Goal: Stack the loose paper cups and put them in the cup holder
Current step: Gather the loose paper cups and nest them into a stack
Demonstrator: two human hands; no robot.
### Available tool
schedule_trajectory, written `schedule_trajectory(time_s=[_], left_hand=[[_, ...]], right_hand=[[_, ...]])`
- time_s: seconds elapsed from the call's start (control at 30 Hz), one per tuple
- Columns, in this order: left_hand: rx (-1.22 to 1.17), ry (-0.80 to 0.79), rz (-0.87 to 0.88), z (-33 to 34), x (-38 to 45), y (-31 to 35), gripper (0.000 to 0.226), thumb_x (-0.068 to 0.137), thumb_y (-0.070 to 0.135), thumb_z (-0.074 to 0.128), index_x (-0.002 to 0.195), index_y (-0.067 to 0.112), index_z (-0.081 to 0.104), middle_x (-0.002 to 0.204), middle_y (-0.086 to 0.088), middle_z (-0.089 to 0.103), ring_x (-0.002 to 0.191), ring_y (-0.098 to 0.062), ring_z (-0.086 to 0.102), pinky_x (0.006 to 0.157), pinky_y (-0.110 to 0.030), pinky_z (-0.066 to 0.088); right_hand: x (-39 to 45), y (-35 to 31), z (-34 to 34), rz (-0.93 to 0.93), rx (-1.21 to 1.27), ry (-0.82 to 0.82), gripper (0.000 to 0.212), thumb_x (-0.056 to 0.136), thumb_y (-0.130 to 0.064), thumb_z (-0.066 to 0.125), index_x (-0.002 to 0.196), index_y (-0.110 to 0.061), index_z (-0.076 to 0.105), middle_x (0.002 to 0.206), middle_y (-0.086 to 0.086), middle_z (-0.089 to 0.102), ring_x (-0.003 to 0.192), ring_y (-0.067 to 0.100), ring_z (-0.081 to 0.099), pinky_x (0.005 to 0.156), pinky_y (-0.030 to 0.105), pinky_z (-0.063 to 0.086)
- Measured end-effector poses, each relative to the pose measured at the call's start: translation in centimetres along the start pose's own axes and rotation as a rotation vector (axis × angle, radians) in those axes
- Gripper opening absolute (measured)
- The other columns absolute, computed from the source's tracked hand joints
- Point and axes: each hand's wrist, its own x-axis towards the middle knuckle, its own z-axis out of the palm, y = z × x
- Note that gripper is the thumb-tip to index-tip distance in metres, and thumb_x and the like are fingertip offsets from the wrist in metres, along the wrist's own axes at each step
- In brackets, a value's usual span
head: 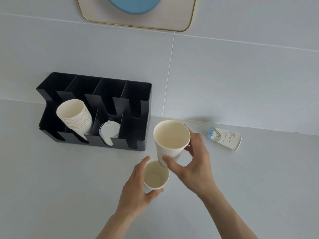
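Observation:
My left hand (136, 188) grips a white paper cup (156, 175) upright, low in the middle of the view. My right hand (193, 163) holds a second paper cup (170, 137) just above and behind it, tilted, its base touching the lower cup's rim. A third paper cup (226, 138) with a blue drawing lies on its side to the right, near the wall. The black cup holder (138, 94) stands at the left against the wall. Its front left slot holds a stack of cups (76, 116), and white lids (109, 132) sit in the slot beside it.
The counter is pale grey and meets a tiled wall behind the holder. A gold-rimmed panel (172, 18) with a blue shape (131, 5) hangs on the wall at the top. The holder's right and rear slots hold nothing.

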Motion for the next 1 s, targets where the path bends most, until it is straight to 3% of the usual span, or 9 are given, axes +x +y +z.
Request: schedule_trajectory(time_s=[0.13, 0.27, 0.33, 0.5, 0.63, 0.8, 1.0], left_hand=[[-0.007, -0.005, 0.01, 0.0, 0.5, 0.1, 0.096, 0.068, 0.058, 0.08, 0.144, 0.047, 0.023, 0.13, 0.033, 0.041, 0.109, 0.006, 0.052, 0.082, -0.021, 0.052], [-0.015, 0.002, -0.022, 0.6, 0.4, -0.2, 0.08, 0.067, 0.053, 0.077, 0.134, 0.045, 0.034, 0.126, 0.029, 0.049, 0.109, -0.001, 0.059, 0.081, -0.02, 0.052], [-0.033, 0.019, -0.017, 0.6, 0.3, -0.2, 0.084, 0.067, 0.047, 0.081, 0.136, 0.048, 0.033, 0.13, 0.03, 0.049, 0.112, 0.002, 0.056, 0.084, -0.02, 0.05], [-0.049, 0.031, -0.017, 0.2, 0.2, -0.2, 0.096, 0.065, 0.044, 0.087, 0.14, 0.053, 0.029, 0.135, 0.038, 0.045, 0.117, 0.006, 0.052, 0.091, -0.026, 0.052], [-0.067, 0.031, -0.035, 0.1, 0.1, -0.3, 0.103, 0.065, 0.042, 0.087, 0.144, 0.054, 0.023, 0.131, 0.047, 0.041, 0.116, 0.005, 0.052, 0.091, -0.025, 0.05], [-0.073, 0.037, -0.029, 0.3, 0.0, 0.2, 0.11, 0.065, 0.044, 0.088, 0.146, 0.054, 0.014, 0.123, 0.051, 0.033, 0.106, 0.002, 0.05, 0.085, -0.019, 0.047], [-0.073, 0.069, -0.019, 0.0, -0.7, 0.0, 0.103, 0.065, 0.045, 0.088, 0.144, 0.054, 0.022, 0.139, 0.032, 0.046, 0.118, -0.003, 0.054, 0.09, -0.024, 0.049]], right_hand=[[-1.8, -0.3, 0.9, 0.009, 0.075, -0.115, 0.076, 0.066, -0.022, 0.092, 0.132, -0.017, 0.055, 0.12, -0.002, 0.056, 0.114, 0.017, 0.062, 0.091, 0.029, 0.055], [-4.0, 1.7, 2.1, 0.047, -0.005, -0.232, 0.077, 0.066, -0.026, 0.091, 0.133, -0.025, 0.053, 0.122, -0.009, 0.056, 0.114, 0.007, 0.06, 0.089, 0.018, 0.05], [-4.8, 2.4, 2.4, 0.051, -0.059, -0.251, 0.081, 0.067, -0.027, 0.091, 0.137, -0.029, 0.051, 0.126, -0.014, 0.054, 0.118, 0.004, 0.056, 0.091, 0.014, 0.046], [-5.3, 3.3, 2.6, 0.056, -0.083, -0.292, 0.106, 0.068, -0.05, 0.09, 0.153, -0.022, 0.033, 0.137, -0.011, 0.052, 0.131, 0.006, 0.05, 0.104, 0.024, 0.046], [-5.3, 3.7, 2.9, 0.036, -0.18, -0.302, 0.09, 0.079, -0.055, 0.079, 0.152, -0.022, 0.038, 0.139, -0.011, 0.051, 0.123, 0.006, 0.055, 0.099, 0.035, 0.054], [-5.2, 4.3, 2.8, 0.029, -0.289, -0.319, 0.084, 0.082, -0.061, 0.072, 0.151, -0.024, 0.041, 0.14, -0.016, 0.049, 0.118, 0.006, 0.057, 0.093, 0.027, 0.053], [-5.3, 4.5, 2.8, 0.047, -0.312, -0.376, 0.086, 0.08, -0.07, 0.068, 0.15, -0.029, 0.041, 0.14, -0.018, 0.049, 0.118, 0.006, 0.057, 0.094, 0.028, 0.052]])
